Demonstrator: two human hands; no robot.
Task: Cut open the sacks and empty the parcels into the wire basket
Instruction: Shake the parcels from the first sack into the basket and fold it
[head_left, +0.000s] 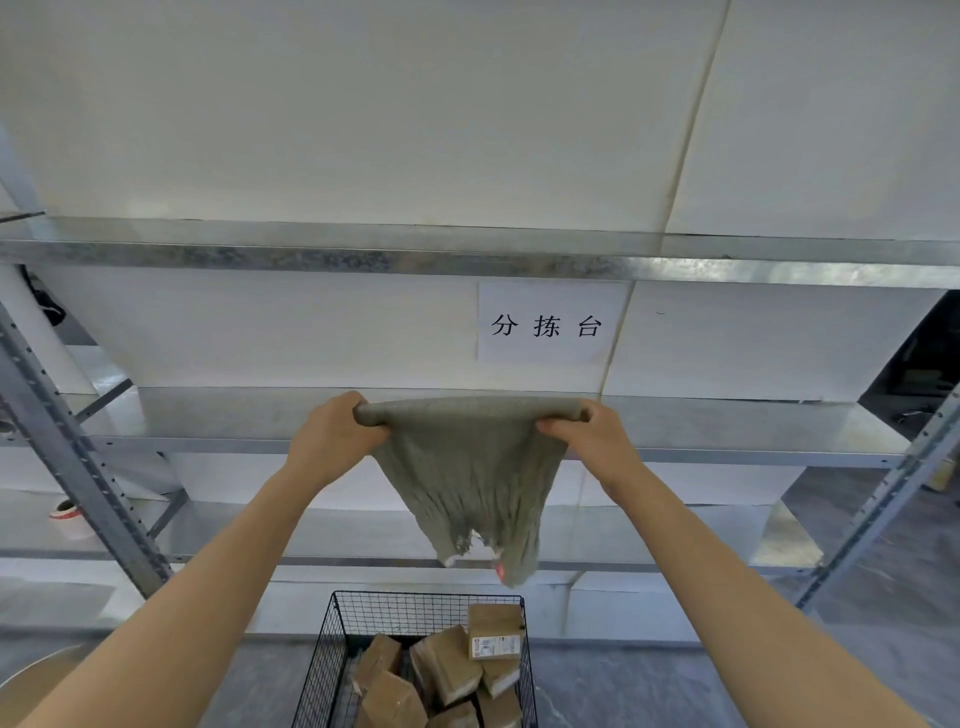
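Galvanised shelving (467, 262), white wall (363, 114) behind wire basket (324, 662)

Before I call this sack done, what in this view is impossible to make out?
Head view, inside the sack: its cloth hides whether anything remains.
A red spot at its hanging end: blurred, unidentifiable.
The wire basket: the bottom frame edge cuts off its near part, so the parcels cannot be counted.
One parcel label: print too small.

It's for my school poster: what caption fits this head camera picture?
The left hand and right hand hold a limp sack above a wire basket of parcels.
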